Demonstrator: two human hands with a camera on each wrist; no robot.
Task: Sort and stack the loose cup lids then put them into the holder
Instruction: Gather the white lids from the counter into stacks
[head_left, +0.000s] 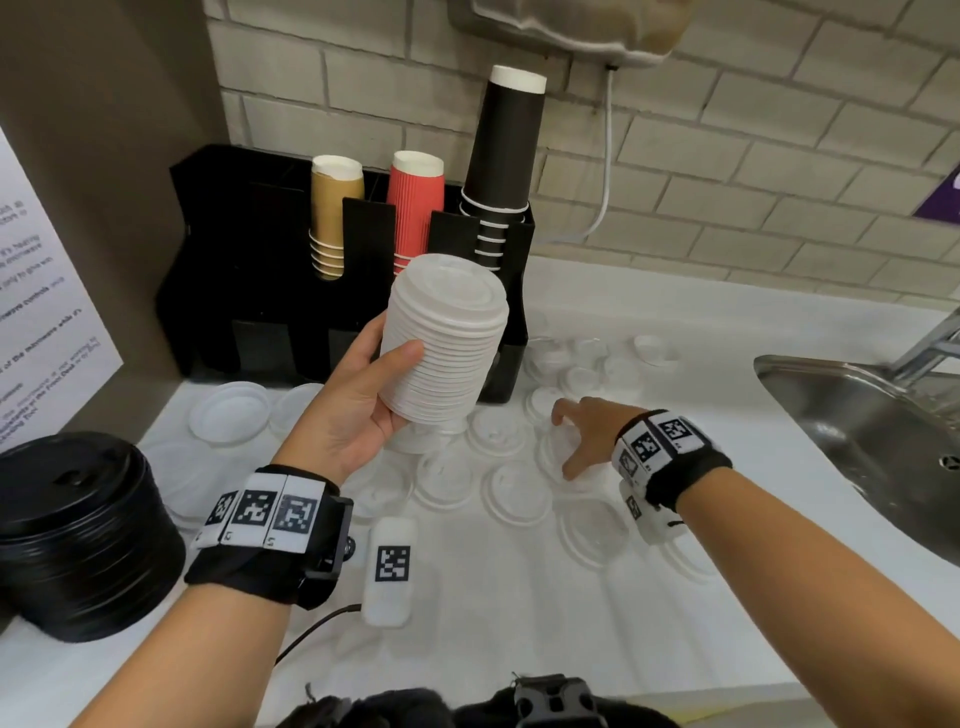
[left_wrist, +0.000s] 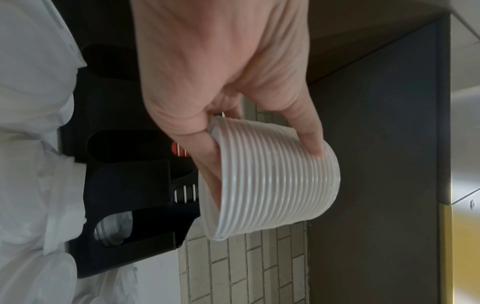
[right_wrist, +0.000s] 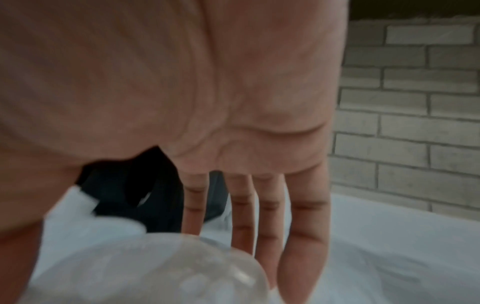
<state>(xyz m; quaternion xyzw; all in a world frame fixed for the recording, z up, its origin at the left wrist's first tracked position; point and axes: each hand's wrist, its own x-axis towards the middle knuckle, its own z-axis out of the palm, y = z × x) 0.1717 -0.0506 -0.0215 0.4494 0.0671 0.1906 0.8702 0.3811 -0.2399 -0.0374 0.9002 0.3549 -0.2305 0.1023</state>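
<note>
- In front of the black holder (head_left: 260, 291), above the counter, a stack of white lids (head_left: 444, 338) is held up, tilted, by the left hand (head_left: 348, 410); the thumb is pressed against the near side of the stack and the other fingers are curled round its far side.
- In the left wrist view the same stack of white lids (left_wrist: 275, 185) is seen clasped between thumb and fingers (left_wrist: 309, 135), with the holder (left_wrist: 124, 185) behind it.
- Loose clear lids (head_left: 511, 491) are spread flat over the white counter (head_left: 519, 623), in front of the holder and to its right side.
- The right hand (head_left: 587, 434) is stretched out, palm down, over the clear lids to the right of the holder; its fingers are straight and slightly spread, and nothing is gripped. Whether the fingertips touch a lid cannot be told.
- In the right wrist view the straight fingers (right_wrist: 301, 236) are seen above the counter, with a blurred clear lid (right_wrist: 168, 273) close beneath the palm.
- In the holder's upper slots, brown cups (head_left: 332, 213), red cups (head_left: 415, 208) and black cups (head_left: 504, 156) are stacked upside down.
- A stack of black lids (head_left: 78, 535) is set on the counter, well to the left of the holder's front.
- A steel sink (head_left: 862, 431) is sunk into the counter far to the right of the holder.
</note>
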